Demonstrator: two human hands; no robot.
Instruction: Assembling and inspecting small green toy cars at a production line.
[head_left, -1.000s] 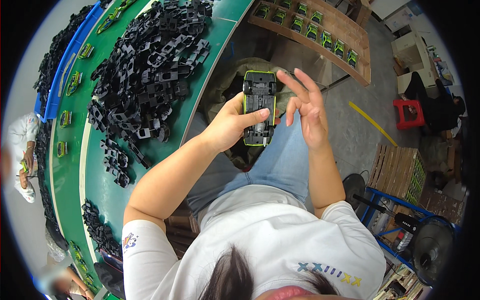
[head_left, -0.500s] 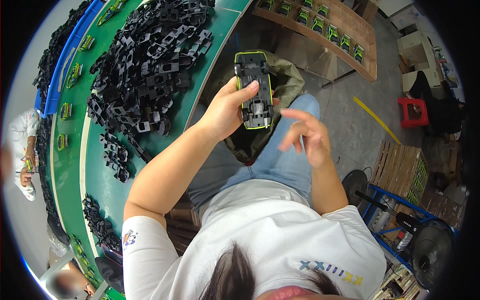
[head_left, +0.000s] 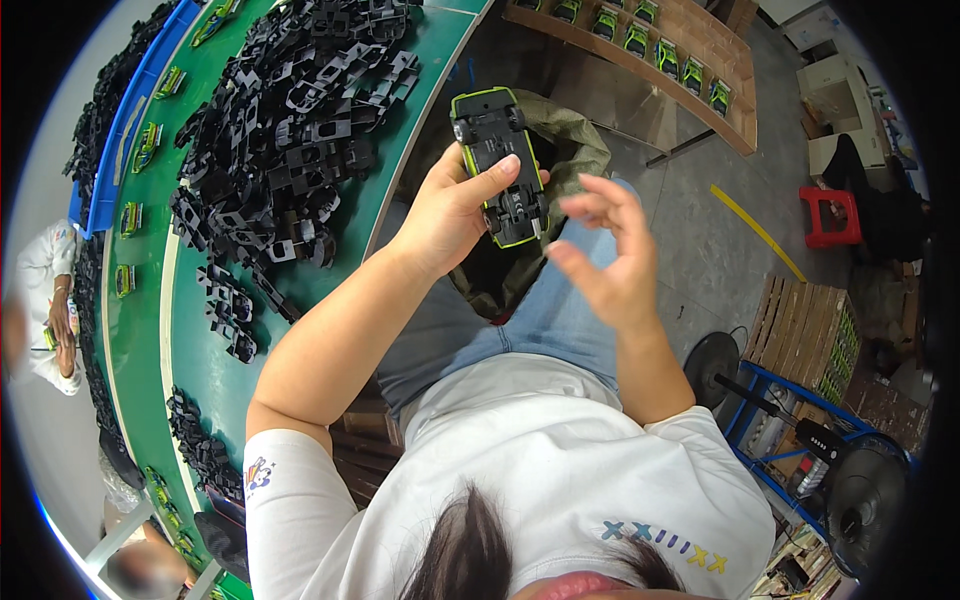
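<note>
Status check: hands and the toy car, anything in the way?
Left hand grips toy car, underside up, above lap. Right hand open beside it, not touching. Green sack below; nothing between hand and car.

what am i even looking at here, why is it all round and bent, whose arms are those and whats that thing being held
This is one picture from a wide fisheye camera worn on a person's head, looking down, which is why straight edges curve and the corners go dark. The hair and white shirt at the bottom belong to the wearer, who is seated in blue jeans.

There is no machine, only two bare hands. The left hand holds a toy car underside up: a black base with a yellow-green rim. The right hand is open beside it, fingers spread, holding nothing. Below them is an open olive bag.

To the left runs a green worktable heaped with black plastic parts; a few more small cars lie along its far side. A wooden shelf at the top carries more cars. Another person works at the far left.
</note>
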